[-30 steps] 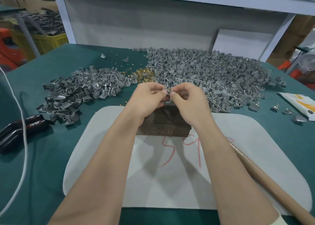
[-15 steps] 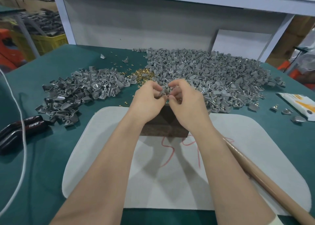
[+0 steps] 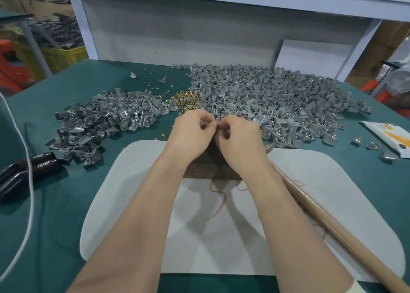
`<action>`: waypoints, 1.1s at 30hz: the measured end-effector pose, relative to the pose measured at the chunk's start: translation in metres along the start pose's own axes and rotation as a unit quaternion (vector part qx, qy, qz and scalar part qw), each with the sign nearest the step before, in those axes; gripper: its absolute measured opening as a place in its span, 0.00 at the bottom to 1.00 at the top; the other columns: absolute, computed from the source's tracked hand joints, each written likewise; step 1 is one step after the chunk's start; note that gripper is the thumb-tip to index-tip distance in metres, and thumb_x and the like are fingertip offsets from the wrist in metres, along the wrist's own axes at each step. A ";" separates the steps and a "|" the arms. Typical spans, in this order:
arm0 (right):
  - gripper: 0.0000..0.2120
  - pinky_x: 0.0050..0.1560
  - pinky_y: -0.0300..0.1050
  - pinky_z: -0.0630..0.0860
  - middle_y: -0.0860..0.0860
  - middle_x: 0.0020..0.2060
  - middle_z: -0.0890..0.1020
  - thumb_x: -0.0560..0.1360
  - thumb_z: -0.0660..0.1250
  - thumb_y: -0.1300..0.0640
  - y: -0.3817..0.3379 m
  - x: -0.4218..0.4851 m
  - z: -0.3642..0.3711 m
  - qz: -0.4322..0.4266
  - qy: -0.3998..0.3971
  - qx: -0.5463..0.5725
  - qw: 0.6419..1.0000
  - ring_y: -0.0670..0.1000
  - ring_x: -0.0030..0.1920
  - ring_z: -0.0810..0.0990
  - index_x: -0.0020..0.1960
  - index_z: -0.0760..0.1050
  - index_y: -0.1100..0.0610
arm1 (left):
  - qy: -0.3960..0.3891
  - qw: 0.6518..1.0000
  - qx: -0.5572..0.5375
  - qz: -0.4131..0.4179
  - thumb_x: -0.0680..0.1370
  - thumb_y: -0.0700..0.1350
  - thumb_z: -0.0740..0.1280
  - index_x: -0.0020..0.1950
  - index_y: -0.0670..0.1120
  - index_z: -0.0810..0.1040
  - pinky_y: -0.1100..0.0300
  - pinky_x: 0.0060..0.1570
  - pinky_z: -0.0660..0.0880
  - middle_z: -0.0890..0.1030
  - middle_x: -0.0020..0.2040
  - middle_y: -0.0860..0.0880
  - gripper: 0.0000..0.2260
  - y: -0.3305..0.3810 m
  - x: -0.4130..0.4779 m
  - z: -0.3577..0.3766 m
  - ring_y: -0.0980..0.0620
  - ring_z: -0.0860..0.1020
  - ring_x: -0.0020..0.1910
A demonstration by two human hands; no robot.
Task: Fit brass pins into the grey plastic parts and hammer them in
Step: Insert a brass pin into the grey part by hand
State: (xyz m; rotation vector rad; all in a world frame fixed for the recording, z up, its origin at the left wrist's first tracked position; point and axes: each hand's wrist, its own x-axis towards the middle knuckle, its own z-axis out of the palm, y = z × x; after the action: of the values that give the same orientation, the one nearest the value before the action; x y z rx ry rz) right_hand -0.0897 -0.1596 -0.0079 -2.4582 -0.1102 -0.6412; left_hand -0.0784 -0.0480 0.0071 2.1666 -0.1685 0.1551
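Observation:
My left hand [image 3: 190,131] and my right hand [image 3: 238,137] meet fingertip to fingertip above a dark wooden block [image 3: 210,166]. Between the fingers a small grey plastic part [image 3: 205,122] is pinched; most of it is hidden, and I cannot see a pin in it. A heap of brass pins [image 3: 186,99] lies just beyond my hands. A large pile of grey parts [image 3: 266,99] spreads to the right of the pins, a smaller pile [image 3: 104,121] to the left. The hammer's wooden handle [image 3: 328,224] lies on the white mat [image 3: 332,204] by my right forearm.
Black pliers marked TAPER [image 3: 28,168] and a white cable [image 3: 28,181] lie at the left on the green table [image 3: 55,215]. A white and yellow packet [image 3: 390,135] and three loose grey parts [image 3: 372,147] sit at the right. A grey back panel [image 3: 177,37] closes off the far side.
Both hands have stayed together over the block, shifting slightly away from me while the fingers work the small part. The hammer handle and piles have not moved.

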 end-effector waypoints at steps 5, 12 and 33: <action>0.08 0.48 0.53 0.74 0.56 0.41 0.82 0.75 0.65 0.56 -0.001 0.000 -0.001 0.030 -0.010 0.003 0.999 0.57 0.45 0.78 0.46 0.79 0.59 | -0.025 1.000 0.003 0.003 0.77 0.46 0.66 0.40 0.54 0.77 0.57 0.50 0.75 0.83 0.44 0.48 0.07 -0.002 0.002 0.000 0.49 0.80 0.48; 0.04 0.44 0.45 0.73 0.53 0.38 0.82 0.72 0.66 0.58 -0.003 -0.002 -0.004 0.031 -0.018 0.032 0.999 0.54 0.42 0.78 0.43 0.80 0.56 | -0.055 0.984 -0.155 -0.069 0.76 0.40 0.67 0.37 0.45 0.78 0.51 0.54 0.79 0.83 0.39 0.43 0.07 -0.006 0.002 -0.003 0.48 0.83 0.40; 0.05 0.38 0.43 0.66 0.54 0.37 0.79 0.71 0.69 0.56 -0.011 -0.005 -0.003 0.048 -0.019 0.004 0.999 0.56 0.42 0.76 0.41 0.78 0.57 | -0.020 0.990 -0.091 -0.109 0.73 0.42 0.67 0.32 0.46 0.74 0.53 0.49 0.78 0.77 0.29 0.48 0.09 0.006 0.008 0.002 0.49 0.75 0.33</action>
State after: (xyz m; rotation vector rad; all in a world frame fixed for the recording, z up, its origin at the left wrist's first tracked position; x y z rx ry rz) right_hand -0.0978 -0.1524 -0.0021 -2.4516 -0.0084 -0.5511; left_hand -0.0716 -0.0532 0.0119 1.9897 0.0328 -0.0278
